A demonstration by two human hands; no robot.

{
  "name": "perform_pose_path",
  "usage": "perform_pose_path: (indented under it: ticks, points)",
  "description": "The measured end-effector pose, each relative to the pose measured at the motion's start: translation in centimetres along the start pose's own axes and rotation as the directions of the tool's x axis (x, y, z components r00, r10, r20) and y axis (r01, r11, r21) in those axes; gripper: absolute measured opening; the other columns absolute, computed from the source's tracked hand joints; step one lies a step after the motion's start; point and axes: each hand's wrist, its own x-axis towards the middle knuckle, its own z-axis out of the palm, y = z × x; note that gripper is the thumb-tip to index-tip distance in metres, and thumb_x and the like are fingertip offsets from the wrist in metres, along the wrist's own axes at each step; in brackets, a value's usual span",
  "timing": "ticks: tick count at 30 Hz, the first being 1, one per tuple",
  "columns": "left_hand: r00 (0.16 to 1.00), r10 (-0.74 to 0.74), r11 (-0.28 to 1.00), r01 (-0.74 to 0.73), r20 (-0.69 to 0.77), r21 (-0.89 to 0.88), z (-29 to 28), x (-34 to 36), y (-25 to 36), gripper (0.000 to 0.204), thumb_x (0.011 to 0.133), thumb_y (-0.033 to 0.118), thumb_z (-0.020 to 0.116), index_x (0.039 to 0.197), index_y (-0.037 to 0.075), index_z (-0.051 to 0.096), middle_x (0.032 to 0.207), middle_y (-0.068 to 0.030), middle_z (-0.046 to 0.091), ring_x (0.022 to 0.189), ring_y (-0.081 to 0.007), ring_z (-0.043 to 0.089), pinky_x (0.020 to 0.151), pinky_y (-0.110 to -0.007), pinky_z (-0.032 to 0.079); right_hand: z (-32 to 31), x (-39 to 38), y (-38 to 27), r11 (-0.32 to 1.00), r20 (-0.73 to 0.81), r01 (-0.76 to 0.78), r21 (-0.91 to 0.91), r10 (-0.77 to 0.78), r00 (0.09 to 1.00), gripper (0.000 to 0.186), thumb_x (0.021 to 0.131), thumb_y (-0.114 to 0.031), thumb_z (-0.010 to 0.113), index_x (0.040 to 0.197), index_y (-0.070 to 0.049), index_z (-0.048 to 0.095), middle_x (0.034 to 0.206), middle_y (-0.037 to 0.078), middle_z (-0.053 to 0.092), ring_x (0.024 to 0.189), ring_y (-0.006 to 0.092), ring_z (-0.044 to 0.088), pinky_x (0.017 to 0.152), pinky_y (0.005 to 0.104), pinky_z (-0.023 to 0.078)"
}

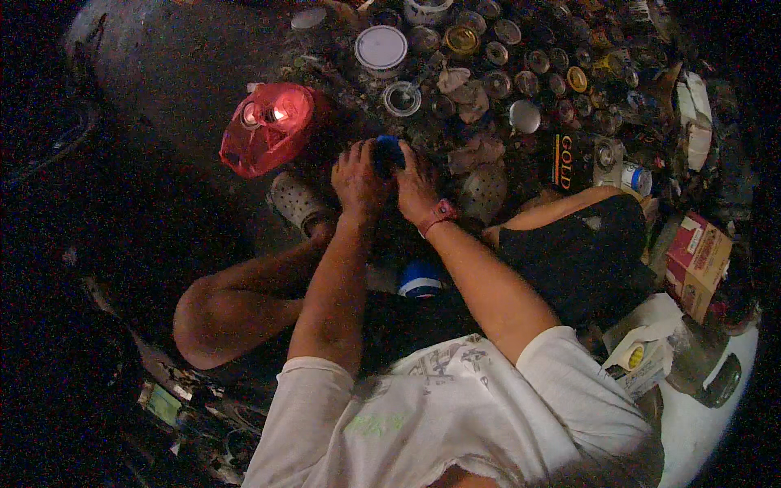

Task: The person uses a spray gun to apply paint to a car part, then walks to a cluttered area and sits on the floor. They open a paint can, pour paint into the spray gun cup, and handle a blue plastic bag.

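Observation:
Between both hands, out ahead of my knees, is a small round dark object with a bright blue part (388, 150). The dim light hides its exact kind. My left hand (358, 179) curls over its left side, fingers bent. My right hand (416, 183), with a red band at the wrist, grips it from the right, thumb along the edge. A blue and white can (421, 279) sits between my legs, below my forearms. To the left of my hands lies a red translucent plastic bag (268, 134) with shiny round shapes showing in it.
Many cans and jars crowd the floor ahead, among them a white-lidded tin (381, 47) and an open can (402, 98). Crumpled rags (468, 98) lie nearby. Clogs (297, 203) are on my feet. Boxes (700, 264) stand at the right, beside a white plastic piece (700, 431).

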Motion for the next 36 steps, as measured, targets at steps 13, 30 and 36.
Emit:
perform_pose_path:
  ticks: [13, 30, 36]
  points:
    - [0.994, 0.054, 0.971, -0.075, -0.095, -0.227, -2.3, 1.7, -3.0, 0.080, 0.061, 0.036, 0.090, 0.131, 0.011, 0.061, 0.126, -0.0100, 0.066, 0.111, -0.0339, 0.064, 0.096, -0.045, 0.053, -1.9, 5.5, -1.9, 0.906, -0.384, 0.412, -0.095, -0.415, 0.825, 0.042, 0.081, -0.002, 0.070, 0.122, -0.006, 0.060, 0.135, 0.017, 0.053, 0.122, 0.0320, 0.054, 0.105, 0.0409, 0.044]
    - [0.982, 0.187, 0.915, -0.172, 0.005, -0.365, -2.1, 8.1, -2.7, 0.085, 0.057, 0.030, 0.094, 0.133, 0.012, 0.059, 0.134, -0.0127, 0.058, 0.120, -0.0363, 0.057, 0.100, -0.047, 0.051, -15.7, 17.0, -3.6, 0.881, -0.026, 0.303, -0.364, -0.335, 0.942, 0.023, 0.097, -0.026, 0.067, 0.103, -0.007, 0.077, 0.100, 0.019, 0.074, 0.090, 0.0367, 0.071, 0.079, 0.0436, 0.055]
    - [0.972, 0.217, 0.940, -0.182, 0.093, -0.290, -2.2, 9.7, -1.8, 0.090, 0.060, 0.031, 0.092, 0.140, 0.014, 0.055, 0.130, -0.0146, 0.057, 0.117, -0.0367, 0.055, 0.102, -0.047, 0.049, -18.1, 17.6, -3.9, 0.882, 0.002, 0.176, -0.437, -0.194, 0.981, 0.023, 0.098, -0.027, 0.066, 0.108, -0.009, 0.077, 0.101, 0.018, 0.074, 0.090, 0.0346, 0.071, 0.079, 0.0416, 0.055]
